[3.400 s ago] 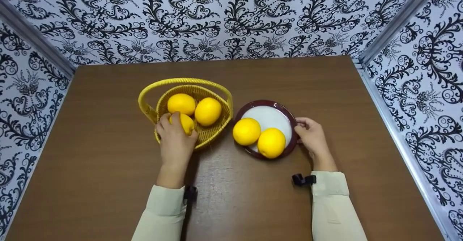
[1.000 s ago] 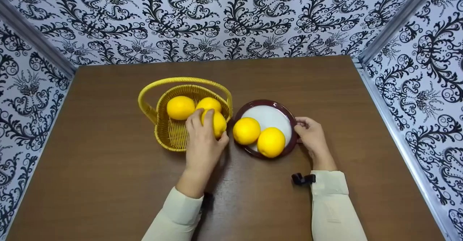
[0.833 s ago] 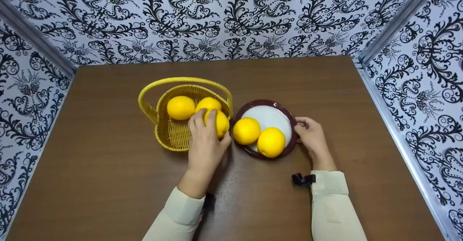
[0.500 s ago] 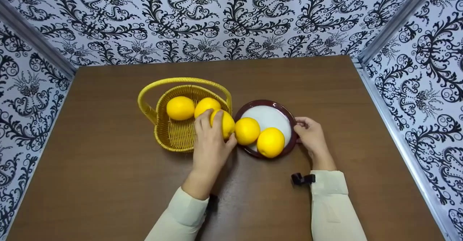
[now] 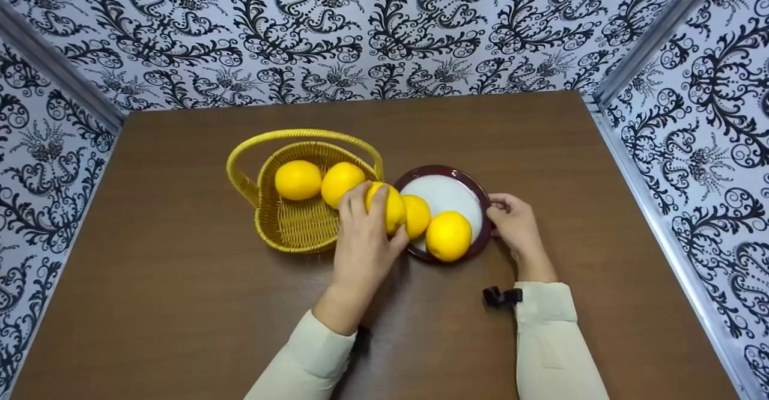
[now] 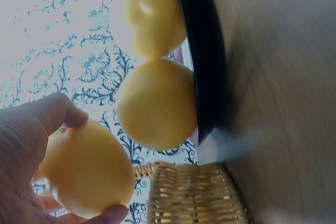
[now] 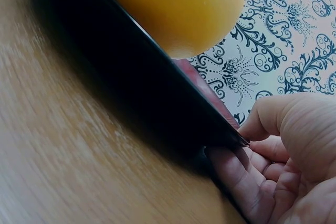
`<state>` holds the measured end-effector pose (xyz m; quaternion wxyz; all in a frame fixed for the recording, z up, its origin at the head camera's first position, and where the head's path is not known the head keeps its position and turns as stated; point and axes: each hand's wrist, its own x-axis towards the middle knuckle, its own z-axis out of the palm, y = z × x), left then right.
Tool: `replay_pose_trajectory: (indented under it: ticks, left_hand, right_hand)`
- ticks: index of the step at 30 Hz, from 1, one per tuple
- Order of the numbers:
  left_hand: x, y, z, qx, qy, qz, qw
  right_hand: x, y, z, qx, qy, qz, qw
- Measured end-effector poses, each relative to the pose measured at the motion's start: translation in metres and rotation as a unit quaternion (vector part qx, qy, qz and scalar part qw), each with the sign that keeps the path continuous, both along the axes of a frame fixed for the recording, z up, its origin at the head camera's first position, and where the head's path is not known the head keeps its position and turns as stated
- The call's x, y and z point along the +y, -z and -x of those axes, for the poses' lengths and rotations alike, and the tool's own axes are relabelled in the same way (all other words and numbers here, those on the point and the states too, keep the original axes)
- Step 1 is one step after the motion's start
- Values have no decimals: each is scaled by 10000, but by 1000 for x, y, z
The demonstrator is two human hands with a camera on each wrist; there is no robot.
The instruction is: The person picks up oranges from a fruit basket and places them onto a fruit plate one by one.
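Observation:
My left hand [image 5: 366, 247] grips a round yellow orange-like fruit [image 5: 387, 208], fingers and thumb curled about it. It is above the gap between the basket and the plate, hiding part of another yellow fruit [image 5: 416, 215] on the plate. The maroon-rimmed plate [image 5: 447, 187] with a white middle also bears a second fruit [image 5: 449, 236]. My right hand [image 5: 516, 223] pinches the plate's right rim between thumb and fingers. In the left wrist view, the held fruit [image 6: 89, 169] is apart from the two on the plate.
A yellow wicker basket [image 5: 262, 226] with an arched handle stands left of the plate, with two yellow fruits [image 5: 298, 180] inside. The brown wooden table [image 5: 180, 304] is bounded by black-and-white patterned walls [image 5: 372, 33] at the back and sides.
My left hand has lifted one fruit from the basket's front left and carried it right, over the basket's right rim toward the plate. My right hand stays on the plate rim.

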<state>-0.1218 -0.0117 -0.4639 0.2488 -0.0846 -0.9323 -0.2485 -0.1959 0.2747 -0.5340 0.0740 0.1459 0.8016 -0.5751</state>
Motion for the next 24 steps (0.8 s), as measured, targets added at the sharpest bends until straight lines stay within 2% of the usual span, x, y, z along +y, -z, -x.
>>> replay_pose_trajectory:
  ticks: [14, 24]
  left_hand:
    - [18, -7, 2, 164, 221, 183, 9995]
    - [29, -11, 15, 34, 390, 224, 9990]
  right_hand:
    - [-1, -1, 0, 72, -35, 47, 10000]
    - [-1, -2, -1, 49, -9, 56, 10000]
